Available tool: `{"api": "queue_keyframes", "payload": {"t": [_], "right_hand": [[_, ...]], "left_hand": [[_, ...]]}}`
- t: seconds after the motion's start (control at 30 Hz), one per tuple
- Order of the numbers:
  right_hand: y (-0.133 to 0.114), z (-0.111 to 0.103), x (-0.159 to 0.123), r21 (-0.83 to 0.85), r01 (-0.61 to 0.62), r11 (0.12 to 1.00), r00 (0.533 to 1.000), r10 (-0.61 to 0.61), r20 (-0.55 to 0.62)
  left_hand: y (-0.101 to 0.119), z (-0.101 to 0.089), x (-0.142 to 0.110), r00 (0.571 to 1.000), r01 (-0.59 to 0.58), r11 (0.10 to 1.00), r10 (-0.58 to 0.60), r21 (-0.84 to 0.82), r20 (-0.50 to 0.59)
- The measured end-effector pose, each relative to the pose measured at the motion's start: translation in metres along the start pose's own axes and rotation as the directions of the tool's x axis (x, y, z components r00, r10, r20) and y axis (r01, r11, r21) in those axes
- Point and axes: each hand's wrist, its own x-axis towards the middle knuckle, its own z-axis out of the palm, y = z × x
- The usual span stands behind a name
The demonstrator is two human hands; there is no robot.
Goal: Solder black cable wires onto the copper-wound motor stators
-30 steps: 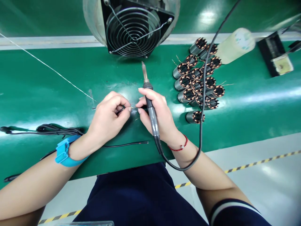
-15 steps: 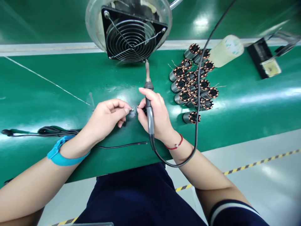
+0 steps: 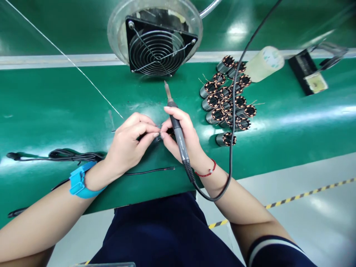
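Where the hands meet: left hand pinches a thin bare wire end between thumb and fingers, close against the right hand's fingertips.
Right hand: right hand grips a soldering iron like a pen, tip pointing up and away.
Left wrist: blue wrist strap, its cord running off.
Right wrist: red string bracelet.
Beyond: copper-wound stators stand clustered on the green conveyor belt, below a caged fan.
Writing: bottle label too blurred to read.
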Motion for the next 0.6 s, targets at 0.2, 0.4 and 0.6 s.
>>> {"api": "queue_keyframes", "payload": {"t": [0.2,0.4,0.6], "right_hand": [[-0.002,-0.001,0.001,-0.005,0.013,1.0,1.0,-0.013,-0.007],[-0.005,-0.008,0.002,-0.119,0.049,0.992,0.999,-0.046,0.025],[-0.004,-0.02,0.002,-0.129,0.133,0.983,0.968,-0.101,0.231]], "left_hand": [[-0.002,0.0,0.0,0.995,-0.091,0.992,0.088,0.085,0.043],[-0.001,-0.001,0.002,0.997,-0.036,0.997,0.031,0.072,0.068],[-0.004,0.0,0.003,0.987,0.147,0.989,-0.147,0.017,0.07]]}}
